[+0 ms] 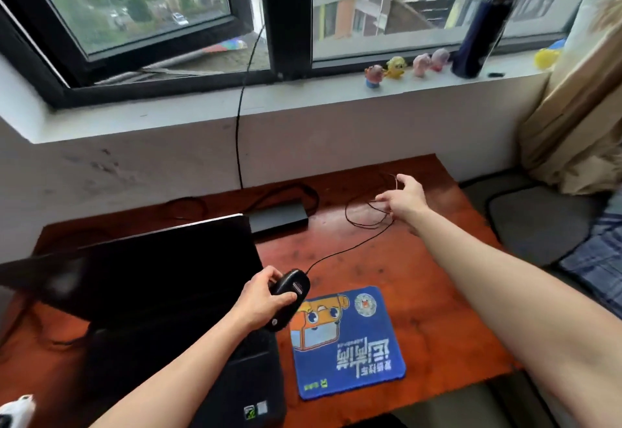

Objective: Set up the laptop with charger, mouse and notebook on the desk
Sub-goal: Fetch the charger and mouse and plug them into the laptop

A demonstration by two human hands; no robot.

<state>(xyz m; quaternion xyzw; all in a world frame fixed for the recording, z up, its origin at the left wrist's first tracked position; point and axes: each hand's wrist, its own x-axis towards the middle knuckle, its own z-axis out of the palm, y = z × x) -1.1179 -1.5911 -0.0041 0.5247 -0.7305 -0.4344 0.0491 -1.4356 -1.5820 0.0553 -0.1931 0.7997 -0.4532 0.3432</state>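
Black laptop (151, 276) at the left of the reddish desk (437, 276), lid open and leaning back. Black charger brick (279, 215) flat on the desk just behind the lid's right corner, near the wall. Grips the black mouse (287, 296) in the left hand (262, 303), thumb and fingers curled round its body, over the laptop's right edge and just beside the upper left corner of the blue mouse pad (346, 343). Thin mouse cord (353, 249) running from the mouse up and right to loose loops on the desk. Reaches the right hand (404, 199) out over those loops, index finger extended; cannot tell whether pinching the cord or only touching it. Small toy figures (395, 67) and a dark bottle (481, 30) on the window sill above.
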